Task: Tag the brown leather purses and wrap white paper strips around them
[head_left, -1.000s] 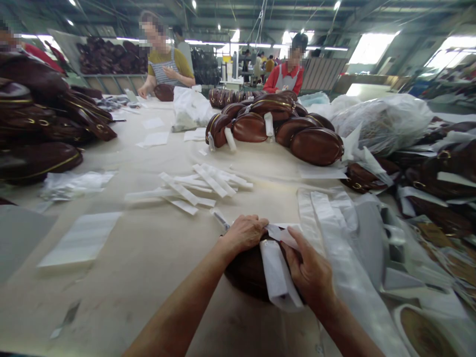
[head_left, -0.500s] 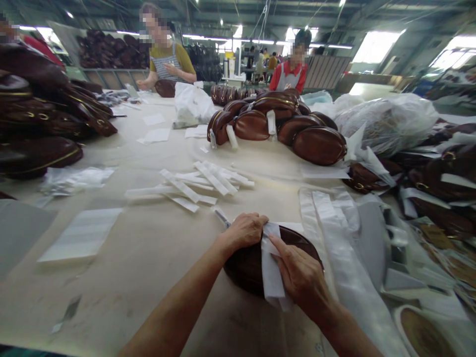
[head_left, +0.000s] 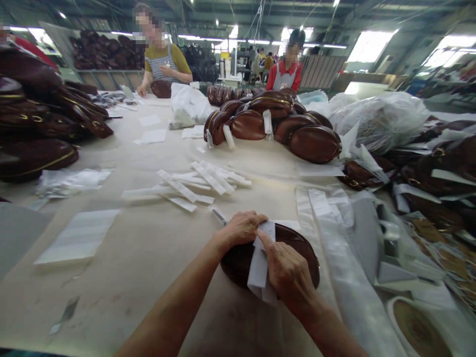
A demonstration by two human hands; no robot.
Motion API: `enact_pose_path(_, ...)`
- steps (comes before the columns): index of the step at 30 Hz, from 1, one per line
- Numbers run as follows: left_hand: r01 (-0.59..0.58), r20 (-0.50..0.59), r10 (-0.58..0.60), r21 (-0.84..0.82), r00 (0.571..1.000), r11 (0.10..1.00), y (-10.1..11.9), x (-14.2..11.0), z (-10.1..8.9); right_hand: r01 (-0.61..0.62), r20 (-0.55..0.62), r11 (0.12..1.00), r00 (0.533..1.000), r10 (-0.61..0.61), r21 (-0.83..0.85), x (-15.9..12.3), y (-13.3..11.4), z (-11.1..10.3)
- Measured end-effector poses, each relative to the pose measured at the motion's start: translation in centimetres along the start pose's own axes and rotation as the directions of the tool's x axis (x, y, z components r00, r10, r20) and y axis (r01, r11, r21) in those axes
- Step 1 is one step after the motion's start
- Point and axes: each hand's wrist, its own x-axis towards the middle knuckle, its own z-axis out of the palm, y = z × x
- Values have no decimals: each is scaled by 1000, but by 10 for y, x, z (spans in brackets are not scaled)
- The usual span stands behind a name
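A dark brown oval leather bag (head_left: 297,243) lies on the table in front of me, a white paper strip (head_left: 258,270) running across it. My left hand (head_left: 241,229) is closed at the bag's far edge, its fingertips at the strip's upper end. My right hand (head_left: 292,270) is closed too, the index finger pressing the strip's fold against the bag; its other fingers are partly hidden. A small wrapped tab (head_left: 218,215) sticks out at the bag's left, beyond my left wrist.
Loose white paper strips (head_left: 193,181) lie ahead. Finished-looking brown bags (head_left: 273,124) are heaped farther back, with more bags (head_left: 33,119) piled left. Clear plastic sleeves (head_left: 327,233) and a tape roll (head_left: 418,327) lie right. Two co-workers stand across the table.
My right hand and the strip's lower part have shifted left across the bag, the index finger now nearer my left hand. The whole view has also slid slightly.
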Motion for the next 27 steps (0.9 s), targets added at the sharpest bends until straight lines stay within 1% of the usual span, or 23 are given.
enact_pose_path(4,15,-7,-16,-22,1000,1000,0,-1,-1,-17,16,999,1000,16,41,-3,1,1)
enact_pose_path(8,26,7,-26,-48,1000,998,-1,0,-2,0,14,997,1000,-2,75,-8,5,1)
enact_pose_path(13,-18,33,21,-86,999,996,-3,2,-6,17,-7,997,1000,-17,73,-8,4,0)
enact_pose_path(16,-55,40,59,-99,997,994,-5,-5,-10,-3,-18,997,1000,4,76,-8,3,0)
enact_pose_path(17,-77,17,79,-99,997,992,-6,-9,-10,-14,-23,997,1000,16,78,-8,3,0)
enact_pose_path(19,-150,-83,141,-110,987,983,-6,-20,-9,-38,-30,996,999,41,85,-8,3,0)
enact_pose_path(21,-245,-196,216,-143,957,959,-6,-32,-5,-55,-23,994,998,57,90,-9,3,1)
enact_pose_path(22,-285,-234,243,-168,941,944,-5,-37,-2,-57,-17,994,998,59,89,-10,4,1)
enact_pose_path(24,-346,-261,289,-208,921,915,-1,-45,3,-60,-7,994,998,61,92,-10,4,1)
enact_pose_path(27,-385,-254,326,-234,911,893,6,-51,7,-75,-10,990,997,76,119,-11,4,0)
